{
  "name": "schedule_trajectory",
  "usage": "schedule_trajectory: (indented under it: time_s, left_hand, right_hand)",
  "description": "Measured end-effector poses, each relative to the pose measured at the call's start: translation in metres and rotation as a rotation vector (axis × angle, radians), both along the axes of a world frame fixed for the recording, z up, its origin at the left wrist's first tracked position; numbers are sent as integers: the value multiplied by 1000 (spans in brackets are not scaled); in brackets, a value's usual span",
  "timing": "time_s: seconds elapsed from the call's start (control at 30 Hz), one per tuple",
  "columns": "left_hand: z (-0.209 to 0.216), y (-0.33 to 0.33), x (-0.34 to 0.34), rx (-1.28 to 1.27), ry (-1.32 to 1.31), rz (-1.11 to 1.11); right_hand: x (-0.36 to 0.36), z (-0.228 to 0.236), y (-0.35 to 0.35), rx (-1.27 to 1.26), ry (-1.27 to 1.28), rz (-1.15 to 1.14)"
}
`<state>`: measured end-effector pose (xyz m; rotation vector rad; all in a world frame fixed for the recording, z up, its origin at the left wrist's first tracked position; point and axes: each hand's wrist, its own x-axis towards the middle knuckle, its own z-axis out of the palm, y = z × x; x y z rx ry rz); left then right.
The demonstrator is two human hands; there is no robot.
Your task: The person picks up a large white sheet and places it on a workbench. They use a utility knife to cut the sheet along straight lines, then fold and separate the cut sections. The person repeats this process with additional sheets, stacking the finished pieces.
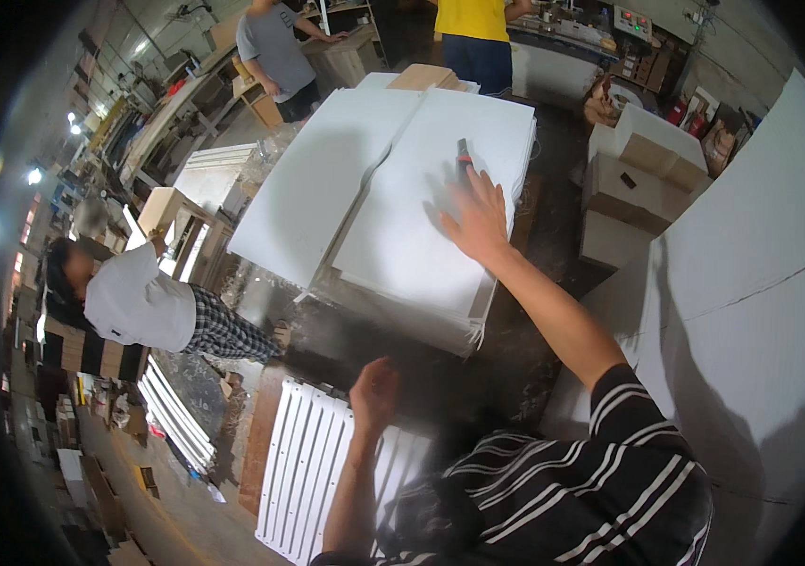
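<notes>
My right hand [480, 219] reaches over a stack of large white sheets [449, 132], its fingers spread and slightly blurred. Just beyond the fingertips lies a small dark tool with a red band [464, 157], which looks like a utility knife; I cannot tell whether the fingers touch it. My left hand [376, 389] hangs near my body, above white slatted panels [303, 462]. It looks loosely curled, but blur hides the fingers. A second stack of white sheets [322, 170] lies to the left, with a wavy gap between the two.
A person in a white shirt [143, 302] bends at the left. Two others, in a grey shirt [275, 47] and a yellow shirt [471, 19], stand beyond the stacks. Cardboard boxes [643, 179] and a tall white sheet [751, 283] stand on the right.
</notes>
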<state>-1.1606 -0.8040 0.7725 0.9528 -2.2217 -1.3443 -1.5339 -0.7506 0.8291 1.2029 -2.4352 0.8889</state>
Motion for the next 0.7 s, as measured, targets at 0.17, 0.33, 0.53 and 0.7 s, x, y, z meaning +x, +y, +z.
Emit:
schedule_trajectory:
  time_s: [0.17, 0.33, 0.53, 0.7]
  left_hand:
    - [-49, -4, 0, 198, 81, 12]
    - [-109, 19, 10, 361, -100, 93]
    - [-79, -44, -3, 410, -178, -183]
    - [51, -131, -37, 461, -188, -850]
  right_hand:
    - [-34, -28, -21, 164, -40, -113]
    - [-39, -43, -14, 183, -52, -70]
    - [-39, -34, -6, 99, -51, -46]
    - [-46, -32, 6, 61, -128, -44]
